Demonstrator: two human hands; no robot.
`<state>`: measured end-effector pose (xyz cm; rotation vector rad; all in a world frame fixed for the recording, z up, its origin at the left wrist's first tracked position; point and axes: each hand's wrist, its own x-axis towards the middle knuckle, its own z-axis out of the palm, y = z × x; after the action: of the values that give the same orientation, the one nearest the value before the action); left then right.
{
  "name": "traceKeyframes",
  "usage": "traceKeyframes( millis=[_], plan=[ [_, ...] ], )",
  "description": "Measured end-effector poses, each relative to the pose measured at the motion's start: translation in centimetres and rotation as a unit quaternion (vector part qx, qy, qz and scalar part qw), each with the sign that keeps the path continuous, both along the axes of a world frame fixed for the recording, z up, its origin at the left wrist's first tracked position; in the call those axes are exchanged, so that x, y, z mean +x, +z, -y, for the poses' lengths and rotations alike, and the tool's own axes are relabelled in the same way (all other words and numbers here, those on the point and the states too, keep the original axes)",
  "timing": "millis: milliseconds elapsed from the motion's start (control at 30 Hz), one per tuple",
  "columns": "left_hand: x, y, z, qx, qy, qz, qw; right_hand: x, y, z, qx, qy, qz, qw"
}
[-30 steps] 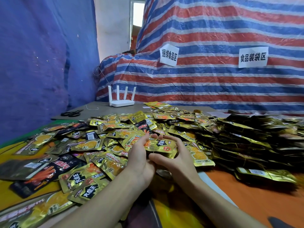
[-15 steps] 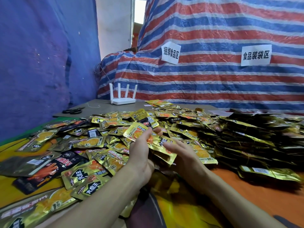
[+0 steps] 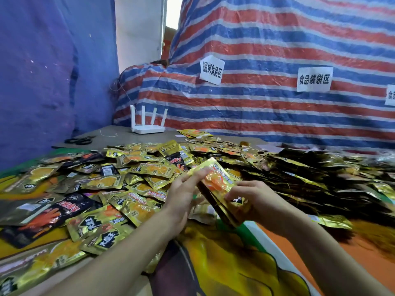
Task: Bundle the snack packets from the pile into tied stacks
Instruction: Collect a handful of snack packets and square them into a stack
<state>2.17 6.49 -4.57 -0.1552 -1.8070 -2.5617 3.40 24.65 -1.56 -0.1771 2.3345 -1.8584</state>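
A small stack of gold snack packets [image 3: 215, 184] is lifted off the table and tilted, its orange-printed face toward me. My right hand [image 3: 254, 199] grips the stack's near end from the right, thumb on top. My left hand [image 3: 183, 195] touches the stack's left edge with its fingers stretched along the top packet. Beneath and to the left spreads the loose pile of gold and black packets [image 3: 119, 180].
A dark heap of bundled packets [image 3: 320, 178] fills the table's right side. At the back stand a white router [image 3: 147, 124], black scissors [image 3: 80, 140] and a bit of string [image 3: 109, 134]. Striped tarpaulin with paper signs [image 3: 313, 79] closes the back; blue cloth hangs on the left.
The packets have been gathered off the pile and raised into a tilted stack between both hands. My right hand has shifted from under the packets to gripping their near end.
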Motion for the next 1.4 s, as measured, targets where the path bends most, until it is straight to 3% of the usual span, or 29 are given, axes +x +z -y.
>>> traceKeyframes(
  millis=[67, 167, 333, 467, 600, 733, 833, 867, 933, 1000, 1067, 1200, 1300, 1400],
  plan=[
    [-0.5, -0.1, 0.5, -0.052, 0.033, -0.015, 0.998, 1.1, 1.1, -2.0, 0.098, -0.041, -0.01, 0.994],
    [-1.0, -0.7, 1.2, -0.113, 0.097, -0.034, 0.988, 3.0, 1.8, -5.7, 0.265, -0.108, -0.026, 0.958],
    [-1.5, -0.8, 1.7, -0.175, 0.138, -0.088, 0.971, 5.6, 0.6, -7.1, 0.391, -0.15, 0.024, 0.907],
    [-1.7, -1.1, 2.3, -0.339, 0.16, -0.119, 0.919, 6.3, -1.1, -5.5, 0.608, -0.181, -0.101, 0.766],
    [-1.9, -0.8, 3.2, -0.373, 0.183, -0.118, 0.902, 7.0, -1.8, -4.3, 0.63, -0.123, -0.114, 0.758],
    [-2.1, 0.0, 4.2, -0.395, 0.213, -0.104, 0.887, 7.2, -1.7, -3.9, 0.651, -0.154, -0.122, 0.733],
    [-2.1, 0.7, 5.4, -0.481, 0.186, -0.074, 0.854, 6.9, -1.9, -2.8, 0.699, -0.176, -0.152, 0.676],
    [-2.1, 1.0, 5.7, -0.528, 0.169, -0.063, 0.83, 6.7, -1.9, -2.0, 0.695, -0.181, -0.179, 0.672],
    [-1.7, 1.4, 6.0, -0.619, 0.155, -0.032, 0.769, 5.8, -1.5, 0.4, 0.639, -0.173, -0.222, 0.716],
    [-1.2, 1.9, 6.3, -0.7, 0.154, 0.029, 0.697, 4.2, -0.9, 3.3, 0.58, -0.152, -0.211, 0.772],
    [-0.7, 2.1, 6.8, -0.745, 0.122, 0.123, 0.644, 1.9, -0.4, 5.7, 0.569, -0.128, -0.178, 0.792],
    [-0.4, 1.9, 7.2, -0.728, 0.086, 0.225, 0.642, -2.4, -0.3, 8.5, 0.6, -0.084, -0.107, 0.788],
    [-0.5, 1.4, 6.3, -0.711, 0.086, 0.252, 0.651, -4.1, -1.0, 9.3, 0.614, -0.06, -0.054, 0.785],
    [-1.0, 0.9, 5.9, -0.724, 0.088, 0.234, 0.643, -5.1, -1.4, 9.7, 0.576, -0.064, -0.055, 0.813]
  ],
)
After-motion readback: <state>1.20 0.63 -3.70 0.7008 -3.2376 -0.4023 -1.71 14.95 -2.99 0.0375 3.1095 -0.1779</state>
